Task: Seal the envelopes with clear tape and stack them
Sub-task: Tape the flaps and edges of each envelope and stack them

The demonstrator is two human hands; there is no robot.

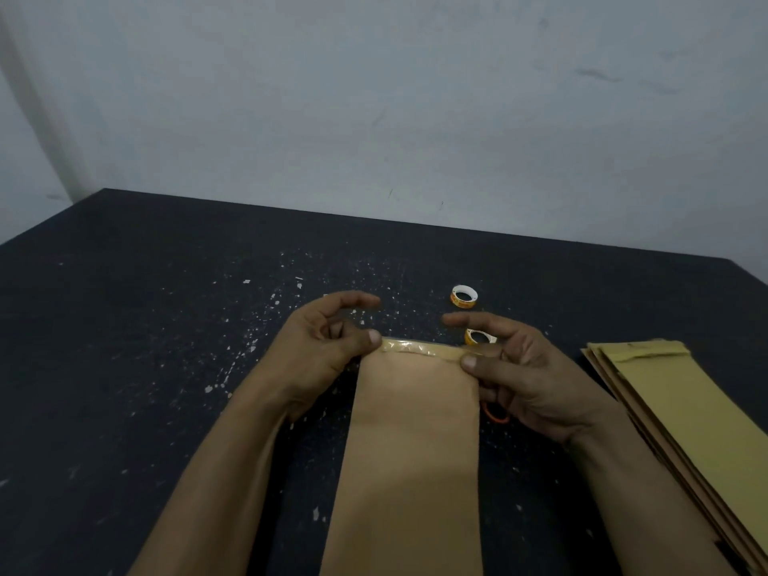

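A brown envelope (409,442) is laid flat on the dark surface (145,326), its long axis running straight away from the person, so that the taped end is the far one and the near end is cut off by the lower edge of the view. Across that far end a strip of clear tape (419,350) is set crosswise, at right angles to the envelope's length, and each end of it is met by one hand. The left hand (320,351) is placed at the left corner, with its thumb (372,338) pressed on the strip's end and its forefinger lifted loosely above, nothing being gripped. The right hand (528,376) is placed at the right corner, its thumb (471,362) laid on the other end of the strip and its forefinger stretched forward; its lower fingers are curled beside the envelope's edge, and whether they are tucked beneath it cannot be told. An orange loop (496,414) is seen under this hand, but what it belongs to is not clear. The stack of envelopes (685,409) is found to the right, near the right hand and well apart from the left, so the finished envelope is judged likeliest to be carried rightward by the right hand. Two tape rolls (464,296) are left beyond the hands, the nearer roll (480,338) just behind the right forefinger.
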